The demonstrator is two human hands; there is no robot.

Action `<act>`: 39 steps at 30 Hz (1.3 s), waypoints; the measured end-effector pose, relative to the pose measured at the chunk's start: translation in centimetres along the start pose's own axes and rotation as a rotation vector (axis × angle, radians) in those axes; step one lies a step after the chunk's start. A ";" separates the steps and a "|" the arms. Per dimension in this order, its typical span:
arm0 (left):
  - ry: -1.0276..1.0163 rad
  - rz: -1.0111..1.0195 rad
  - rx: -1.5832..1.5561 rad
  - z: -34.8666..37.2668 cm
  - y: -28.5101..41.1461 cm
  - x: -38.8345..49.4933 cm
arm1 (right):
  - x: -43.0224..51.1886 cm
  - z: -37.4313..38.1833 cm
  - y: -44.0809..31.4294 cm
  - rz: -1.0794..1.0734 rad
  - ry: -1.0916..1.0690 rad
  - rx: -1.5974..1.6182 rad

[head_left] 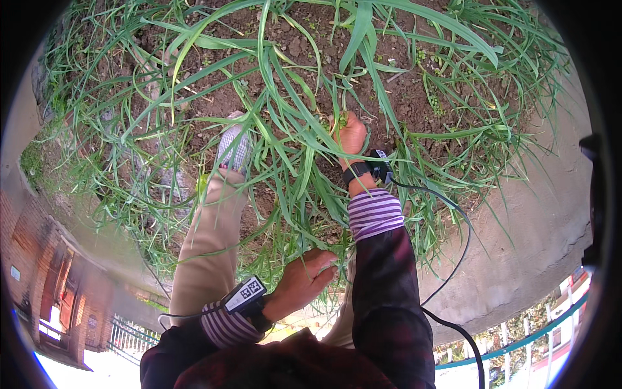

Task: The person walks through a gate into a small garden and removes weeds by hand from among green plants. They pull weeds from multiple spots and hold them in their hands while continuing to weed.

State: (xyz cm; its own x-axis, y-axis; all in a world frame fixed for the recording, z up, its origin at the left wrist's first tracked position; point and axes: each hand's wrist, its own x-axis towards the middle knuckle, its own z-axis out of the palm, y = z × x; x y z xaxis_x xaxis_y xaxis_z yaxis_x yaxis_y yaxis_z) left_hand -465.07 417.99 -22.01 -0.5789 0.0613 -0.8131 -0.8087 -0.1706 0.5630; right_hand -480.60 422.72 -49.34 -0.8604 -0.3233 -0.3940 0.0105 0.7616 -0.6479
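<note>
My right hand (351, 133) reaches down near the soil, its fingers closed around small green leaves (340, 121) among long-leaved green plants (291, 116). The fingertips are partly hidden by foliage. A black strap and a small device with a printed marker sit on that wrist. Closer to my body, my left hand (306, 279) hovers with its fingers curled and the thumb near the forefinger; whether something is between them is unclear. Its wrist also bears a strap and a marked device (246, 293). Brown clumpy soil (301, 44) shows between the leaves.
My shoe (234, 148) stands among the plants on the left. A concrete edge (525, 219) curves along the right of the bed. Black cables (469, 238) run from the wrist devices. A brick building (29, 228) and a railing (515, 343) appear at the rim.
</note>
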 end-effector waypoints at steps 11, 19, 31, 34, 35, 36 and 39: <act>0.008 0.029 -0.003 0.2 -0.6 0.0 | 5.8 -8.1 3.8 -0.012 0.110 -0.757; 0.021 0.042 0.001 0.1 -0.9 -0.2 | 7.0 -7.6 8.2 0.179 -0.121 -1.519; 0.037 0.049 -0.057 0.3 -0.6 -0.2 | 8.6 -13.1 6.2 0.470 0.029 -0.534; 0.033 0.028 -0.061 0.3 -0.3 -0.1 | 9.8 -15.0 8.0 0.619 0.220 -0.420; 0.045 0.048 -0.060 0.3 -0.2 -0.1 | 10.1 -15.3 8.6 0.647 0.275 -0.389; 0.025 0.012 -0.047 0.2 -0.2 0.0 | 10.3 -15.3 9.0 0.588 0.294 -0.358; 0.011 -0.019 -0.006 0.1 -0.1 0.0 | 10.8 -15.0 9.4 0.451 0.366 -0.358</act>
State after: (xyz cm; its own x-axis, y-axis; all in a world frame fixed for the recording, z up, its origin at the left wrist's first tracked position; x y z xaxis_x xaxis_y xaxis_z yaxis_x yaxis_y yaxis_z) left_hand -464.97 418.07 -22.03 -0.5627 0.0539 -0.8249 -0.8186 -0.1752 0.5470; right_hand -497.45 434.84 -49.93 -0.9290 0.2327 -0.2879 0.2938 0.9366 -0.1912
